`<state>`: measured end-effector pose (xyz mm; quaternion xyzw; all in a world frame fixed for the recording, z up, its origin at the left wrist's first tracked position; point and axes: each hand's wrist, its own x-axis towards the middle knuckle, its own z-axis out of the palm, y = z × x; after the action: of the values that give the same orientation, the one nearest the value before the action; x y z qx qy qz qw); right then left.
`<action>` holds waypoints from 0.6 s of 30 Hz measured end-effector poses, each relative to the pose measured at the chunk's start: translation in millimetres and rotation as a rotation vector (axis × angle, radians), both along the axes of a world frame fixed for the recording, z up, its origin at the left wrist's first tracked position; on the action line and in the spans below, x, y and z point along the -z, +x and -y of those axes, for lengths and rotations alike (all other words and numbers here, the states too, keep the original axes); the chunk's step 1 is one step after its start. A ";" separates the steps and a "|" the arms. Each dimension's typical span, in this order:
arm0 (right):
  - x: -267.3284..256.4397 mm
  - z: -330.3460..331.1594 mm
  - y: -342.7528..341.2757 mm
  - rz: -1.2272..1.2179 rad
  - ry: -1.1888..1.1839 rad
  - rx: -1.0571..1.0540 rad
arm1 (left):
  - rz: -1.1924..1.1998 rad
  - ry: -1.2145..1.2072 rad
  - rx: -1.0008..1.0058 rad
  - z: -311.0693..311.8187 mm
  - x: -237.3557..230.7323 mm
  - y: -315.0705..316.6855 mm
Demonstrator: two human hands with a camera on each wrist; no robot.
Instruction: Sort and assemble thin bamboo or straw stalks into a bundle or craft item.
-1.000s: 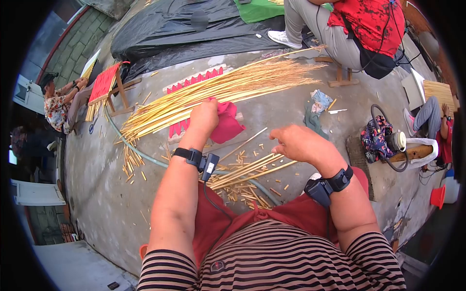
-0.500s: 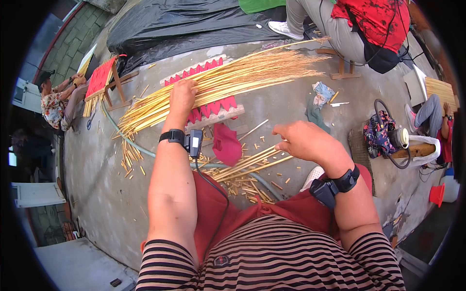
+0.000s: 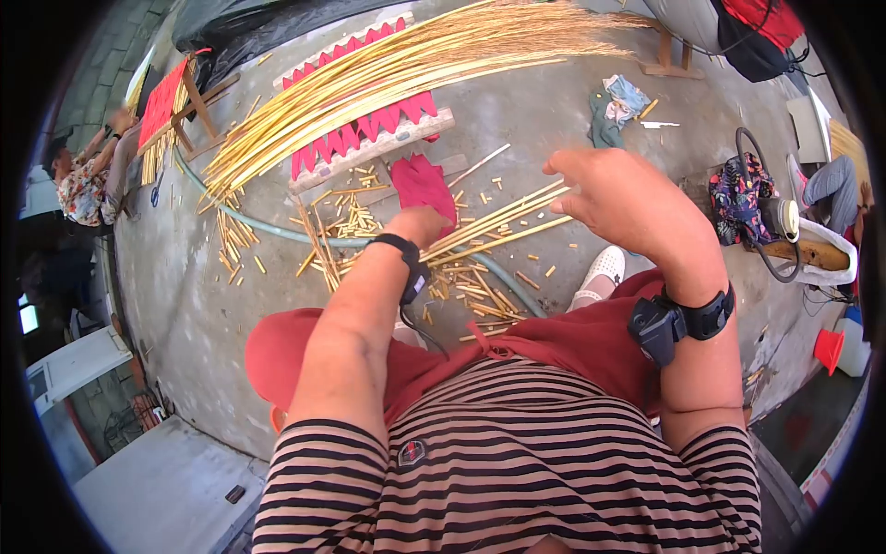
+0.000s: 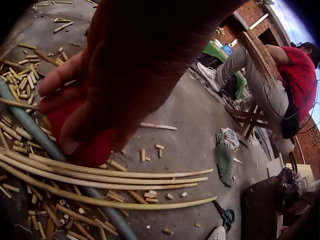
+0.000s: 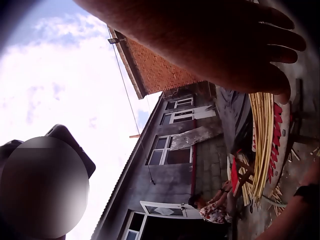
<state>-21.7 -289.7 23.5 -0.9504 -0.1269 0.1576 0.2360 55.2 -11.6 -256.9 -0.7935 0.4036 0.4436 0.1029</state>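
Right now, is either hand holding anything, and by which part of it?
The left hand holds the red cloth by its near end, between thumb and fingers; the right hand holds nothing.

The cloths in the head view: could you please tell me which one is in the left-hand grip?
The crimson cloth, held in the left-hand grip; the green cloth and pale blue cloth lie farther off, unheld.

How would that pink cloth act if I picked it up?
The pink cloth would probably flop and droop, since it looks crumpled and creased. It may be light, as just the left hand grips it. It likely won't roll, because its shape isn't round.
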 end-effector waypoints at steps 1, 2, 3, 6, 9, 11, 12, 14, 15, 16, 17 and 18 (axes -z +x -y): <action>-1.4 0.3 -2.5 -0.019 0.005 0.009 | 0.071 -0.018 -0.186 -7.8 23.6 -18.7; -3.7 0.1 -4.4 -0.035 0.008 0.015 | 0.113 -0.075 -0.415 -8.2 27.3 -37.3; -6.4 -0.4 -5.6 -0.045 0.007 0.016 | 0.258 -0.119 -0.492 -10.8 42.6 -52.7; -4.8 -6.0 -10.7 -0.005 -0.006 -0.025 | 0.516 -0.085 -0.369 -19.6 65.3 -62.2; -3.2 -11.8 -10.3 -0.032 -0.044 -0.072 | 0.524 -0.281 -0.380 -8.8 11.1 -45.4; -2.1 -14.5 -9.8 -0.041 -0.051 -0.082 | 0.326 -0.406 -0.328 -5.1 -34.5 -25.8; -0.2 -15.1 -9.8 -0.041 -0.053 -0.088 | 0.226 -0.468 -0.302 -3.5 -57.6 -16.5; 2.3 -17.5 -8.9 -0.043 -0.059 -0.100 | -0.194 -0.632 -0.791 -2.1 -97.6 0.1; 2.2 -19.0 -8.4 -0.043 -0.062 -0.103 | -0.414 -0.709 -1.027 -2.6 -118.3 6.2; 2.7 -21.2 -8.1 -0.044 -0.066 -0.105 | -0.571 -0.895 -1.120 -6.2 -139.9 9.6; 4.0 -23.7 -7.3 -0.057 -0.086 -0.119 | -0.731 -1.084 -1.204 -11.2 -163.8 11.1; 5.6 -26.6 -6.1 -0.069 -0.108 -0.133 | -0.830 -1.229 -1.220 -15.3 -192.0 11.0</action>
<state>-27.8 -263.1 17.8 -0.9453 -0.1728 0.2119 0.1779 66.2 3.7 -64.9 -0.5620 0.0873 0.3774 -0.7308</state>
